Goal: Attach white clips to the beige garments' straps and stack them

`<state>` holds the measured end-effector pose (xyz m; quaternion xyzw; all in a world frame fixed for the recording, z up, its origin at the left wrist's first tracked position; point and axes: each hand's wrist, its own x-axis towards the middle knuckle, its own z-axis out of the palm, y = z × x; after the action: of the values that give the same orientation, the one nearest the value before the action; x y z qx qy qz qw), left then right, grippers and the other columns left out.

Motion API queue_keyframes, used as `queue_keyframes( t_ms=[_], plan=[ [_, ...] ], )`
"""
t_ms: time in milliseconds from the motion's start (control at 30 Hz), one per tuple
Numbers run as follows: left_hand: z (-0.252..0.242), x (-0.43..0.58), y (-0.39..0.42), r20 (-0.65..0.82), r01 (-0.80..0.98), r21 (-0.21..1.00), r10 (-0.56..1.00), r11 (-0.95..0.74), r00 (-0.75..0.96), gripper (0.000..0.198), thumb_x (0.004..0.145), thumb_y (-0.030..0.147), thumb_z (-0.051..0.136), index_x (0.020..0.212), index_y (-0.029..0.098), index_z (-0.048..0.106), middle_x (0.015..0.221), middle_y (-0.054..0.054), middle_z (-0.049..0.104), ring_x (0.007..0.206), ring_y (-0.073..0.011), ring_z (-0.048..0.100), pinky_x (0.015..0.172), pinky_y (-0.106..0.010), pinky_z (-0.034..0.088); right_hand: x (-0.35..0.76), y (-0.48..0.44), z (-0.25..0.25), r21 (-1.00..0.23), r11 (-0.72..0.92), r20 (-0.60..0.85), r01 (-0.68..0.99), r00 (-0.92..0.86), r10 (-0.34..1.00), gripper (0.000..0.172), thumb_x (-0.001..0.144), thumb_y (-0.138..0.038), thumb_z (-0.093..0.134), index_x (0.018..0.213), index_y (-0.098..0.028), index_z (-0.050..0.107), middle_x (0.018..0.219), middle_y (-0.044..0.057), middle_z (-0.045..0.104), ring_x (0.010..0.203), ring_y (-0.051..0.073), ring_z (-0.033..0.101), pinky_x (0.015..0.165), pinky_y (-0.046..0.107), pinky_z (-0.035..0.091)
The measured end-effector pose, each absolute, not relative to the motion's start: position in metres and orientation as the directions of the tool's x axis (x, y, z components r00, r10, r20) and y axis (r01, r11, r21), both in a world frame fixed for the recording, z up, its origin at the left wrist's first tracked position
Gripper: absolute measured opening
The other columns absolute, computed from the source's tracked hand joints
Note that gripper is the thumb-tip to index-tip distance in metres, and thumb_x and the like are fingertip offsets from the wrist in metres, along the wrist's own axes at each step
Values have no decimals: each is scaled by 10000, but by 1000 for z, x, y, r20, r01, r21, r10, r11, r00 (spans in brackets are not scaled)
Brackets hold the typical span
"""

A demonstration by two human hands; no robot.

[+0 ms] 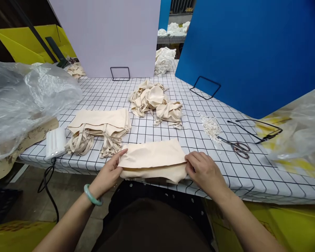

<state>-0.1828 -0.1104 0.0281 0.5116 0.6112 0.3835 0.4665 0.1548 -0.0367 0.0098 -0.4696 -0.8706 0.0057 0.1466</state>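
1. Blue board [246,52]: stands behind and right of the cloth stack [102,119], perhaps as a screen; its top is cut off.
2. Cream cloth [152,154]: lies just right of the stack, apparently held flat to keep its fold straight; underside hidden.
3. Right hand [204,171] and left hand [109,173]: each pinches one end of the cloth, seemingly for even tension; fingers underneath unseen.
4. Scissors [233,144]: well right of the stack, probably for easy reach; blade tips hard to make out.

Hands [110,171] [206,173] hold folded cream cloth [152,154]; fingertip grip partly unclear.

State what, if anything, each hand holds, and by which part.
Folded cream cloth: left hand holds its left end, right hand its right end.
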Motion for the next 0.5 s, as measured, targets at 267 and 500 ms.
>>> queue_keyframes(
  t_ms=[267,500],
  plan=[
    [36,-185,-89,-303,308,892,943,331,-135,742,826,449,668,1455,170,391,1084,-112,638,937,-230,643,752,-336,531,138,-9,17,-364,117,50,924,-106,993,297,880,-474,502,911,-199,609,957,113,646,924,303,573,786,432,448],
    [35,-156,-64,-17,272,960,979,73,-201,513,849,283,618,1337,182,499,809,14,517,623,-102,491,552,-216,411,136,-4,20,-731,-39,-39,681,16,999,140,785,-364,601,780,-232,555,763,23,625,701,200,576,657,336,457]
  ],
)
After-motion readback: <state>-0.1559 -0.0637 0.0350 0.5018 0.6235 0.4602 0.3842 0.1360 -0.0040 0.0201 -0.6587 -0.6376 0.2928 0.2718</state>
